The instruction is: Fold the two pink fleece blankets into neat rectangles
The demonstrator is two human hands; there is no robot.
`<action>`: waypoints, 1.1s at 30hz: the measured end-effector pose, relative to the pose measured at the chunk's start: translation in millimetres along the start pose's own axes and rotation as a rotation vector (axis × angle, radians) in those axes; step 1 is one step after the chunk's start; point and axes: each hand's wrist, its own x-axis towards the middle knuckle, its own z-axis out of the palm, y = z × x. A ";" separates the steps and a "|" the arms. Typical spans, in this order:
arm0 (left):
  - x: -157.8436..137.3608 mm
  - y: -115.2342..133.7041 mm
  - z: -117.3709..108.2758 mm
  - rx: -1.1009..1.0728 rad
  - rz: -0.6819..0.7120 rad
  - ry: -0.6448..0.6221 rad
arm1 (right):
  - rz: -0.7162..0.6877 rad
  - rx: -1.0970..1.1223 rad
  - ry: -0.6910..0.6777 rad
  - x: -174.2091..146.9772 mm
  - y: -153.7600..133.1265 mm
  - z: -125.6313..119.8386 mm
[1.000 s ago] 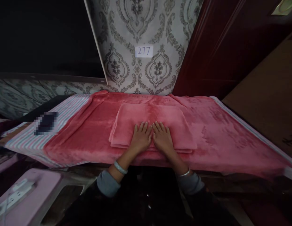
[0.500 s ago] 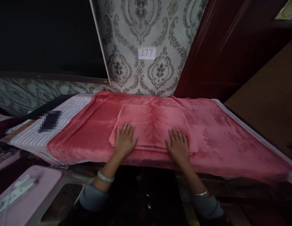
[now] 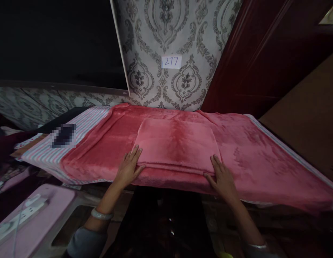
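Left hand (image 3: 128, 167) and right hand (image 3: 222, 177) are spread, thumbs out, touching opposite near corners of the folded blanket (image 3: 177, 143), which lies on a pink cover (image 3: 263, 161).

Home interior: damask wallpaper (image 3: 185, 84), television (image 3: 59, 43).

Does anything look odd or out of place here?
Yes: a dark item on the striped cloth at left is pixelated, so I can't identify it. The folded pink fleece beneath the fingertips looks neat; no spill or damage shows.
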 end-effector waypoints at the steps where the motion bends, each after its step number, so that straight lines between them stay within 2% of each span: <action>1: -0.8 -2.5 -0.9 -0.018 0.021 0.005 | -0.026 0.028 -0.005 0.2 3.9 -0.6; 6: 4.8 -7.0 -5.5 -0.071 0.078 0.021 | -0.048 0.073 0.001 3.5 10.1 -5.0; 12: 18.7 5.1 -5.4 -0.050 -0.028 0.069 | -0.014 0.088 0.077 13.5 1.4 -7.6; 15: 30.5 10.4 -21.0 -0.072 -0.054 0.121 | -0.010 0.092 0.118 28.3 4.1 -21.0; 18: 52.7 13.5 -60.3 -0.113 0.003 0.233 | -0.004 0.108 0.205 54.6 6.4 -58.1; 23: 112.3 25.3 -167.7 -0.133 0.014 0.446 | 0.043 0.248 0.489 114.5 -2.3 -164.3; 25: 140.7 30.1 -205.6 -0.240 -0.007 0.419 | 0.080 0.407 0.511 141.0 -4.1 -199.4; 27: 169.8 30.9 -227.2 -0.394 -0.026 0.342 | 0.113 0.564 0.476 168.9 -1.5 -216.7; 28: 183.9 29.4 -230.2 -0.461 -0.034 0.304 | 0.134 0.622 0.447 183.0 1.2 -217.3; 30: 208.9 23.2 -221.3 -0.547 -0.056 0.227 | 0.203 0.672 0.385 208.9 8.0 -203.1; 33: 232.1 11.3 -180.7 -0.501 -0.148 0.045 | 0.378 0.635 0.233 233.1 17.4 -154.2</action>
